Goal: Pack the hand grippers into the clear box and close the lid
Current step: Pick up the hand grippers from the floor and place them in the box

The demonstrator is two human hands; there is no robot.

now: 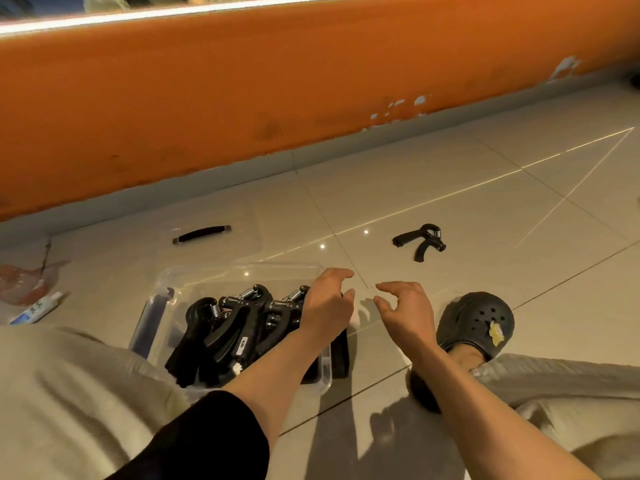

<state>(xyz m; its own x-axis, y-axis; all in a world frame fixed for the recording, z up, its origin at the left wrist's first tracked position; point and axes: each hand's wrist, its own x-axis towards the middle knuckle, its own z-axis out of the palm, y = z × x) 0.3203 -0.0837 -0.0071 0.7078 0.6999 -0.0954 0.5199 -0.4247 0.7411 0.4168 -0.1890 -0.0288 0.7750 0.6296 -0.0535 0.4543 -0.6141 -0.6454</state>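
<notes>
A clear box (162,296) stands on the tiled floor between my knees, with several black hand grippers (235,327) piled inside it. Its clear lid (138,240), fitted with a black handle (202,234), lies flat on the floor behind the box. One more black hand gripper (420,239) lies alone on the tiles to the far right. My left hand (329,306) hovers over the box's right end with loosely curled fingers, and nothing shows in its grasp. My right hand (405,306) hangs just right of the box, fingers loosely curled and empty.
An orange wall base (242,98) runs along the back. A white tube (36,308) and a reddish plastic piece (20,282) lie at the left. My foot in a dark clog (478,320) rests right of the box, with my knees on either side.
</notes>
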